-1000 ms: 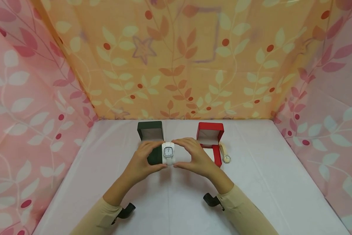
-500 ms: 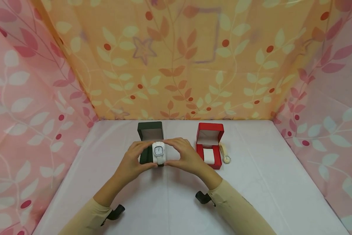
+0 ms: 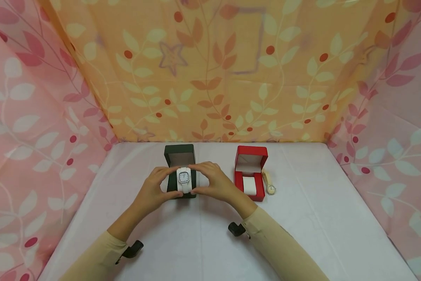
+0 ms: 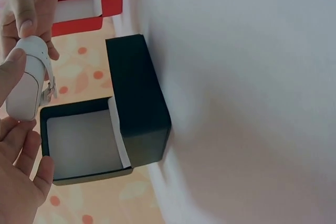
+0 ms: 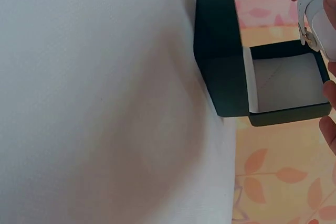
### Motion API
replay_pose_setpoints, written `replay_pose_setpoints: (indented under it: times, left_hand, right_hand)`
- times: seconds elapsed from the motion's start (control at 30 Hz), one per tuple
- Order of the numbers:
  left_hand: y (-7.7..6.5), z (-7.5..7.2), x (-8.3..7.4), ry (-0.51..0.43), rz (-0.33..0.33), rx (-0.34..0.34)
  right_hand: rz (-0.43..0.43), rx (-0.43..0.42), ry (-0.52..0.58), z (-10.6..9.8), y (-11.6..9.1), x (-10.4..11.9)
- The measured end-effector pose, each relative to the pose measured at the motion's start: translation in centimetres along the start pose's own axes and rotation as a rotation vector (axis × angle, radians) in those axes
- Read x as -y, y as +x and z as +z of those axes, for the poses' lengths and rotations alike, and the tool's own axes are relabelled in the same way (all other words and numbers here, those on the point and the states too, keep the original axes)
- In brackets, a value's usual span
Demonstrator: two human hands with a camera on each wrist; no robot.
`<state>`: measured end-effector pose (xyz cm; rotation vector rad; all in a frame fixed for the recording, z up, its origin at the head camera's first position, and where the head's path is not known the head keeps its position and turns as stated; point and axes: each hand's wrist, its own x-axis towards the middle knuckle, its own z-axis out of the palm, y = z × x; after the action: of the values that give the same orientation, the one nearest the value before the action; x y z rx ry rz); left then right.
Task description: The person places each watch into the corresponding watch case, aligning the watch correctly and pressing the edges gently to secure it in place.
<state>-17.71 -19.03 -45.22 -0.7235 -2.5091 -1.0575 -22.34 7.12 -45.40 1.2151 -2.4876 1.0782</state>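
A white wristwatch (image 3: 183, 177) is wrapped round a white cushion, its square dial facing up. My left hand (image 3: 154, 188) pinches the cushion's left end between thumb and fingers. On the other end, my right hand (image 3: 214, 181) grips in the same way. Both hands hold the watch above the base of a dark green watch box (image 3: 180, 152), whose lid stands raised behind. In the left wrist view, the strap's buckle (image 4: 50, 91) hangs below the cushion, apart from the green box (image 4: 137, 85). The right wrist view shows the white watch (image 5: 315, 11) only partly, with some fingers cut off.
A red watch box (image 3: 251, 152) stands raised-lidded to the right, with a white cushion (image 3: 249, 185) inside. Against its right side lies a cream-strapped watch (image 3: 270, 189). White cloth (image 3: 301, 234) covers the table, and patterned fabric walls (image 3: 210, 78) enclose it.
Both hands have moved left with the white watch, from beside the green box to over its base. The red box and the cream-strapped watch have stayed in place.
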Motion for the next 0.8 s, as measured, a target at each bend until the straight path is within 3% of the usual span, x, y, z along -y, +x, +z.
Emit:
replay_pose_setpoints:
  times: [0.47, 0.8]
  left_hand:
    - [0.5, 0.0, 1.6, 0.001, -0.076, 0.046]
    - [1.2, -0.1, 2.9, -0.020, -0.105, 0.095]
  right_hand:
    - [0.076, 0.046, -0.001, 0.9, 1.1, -1.0]
    - [0.096, 0.041, -0.080, 2.0, 2.0, -1.6]
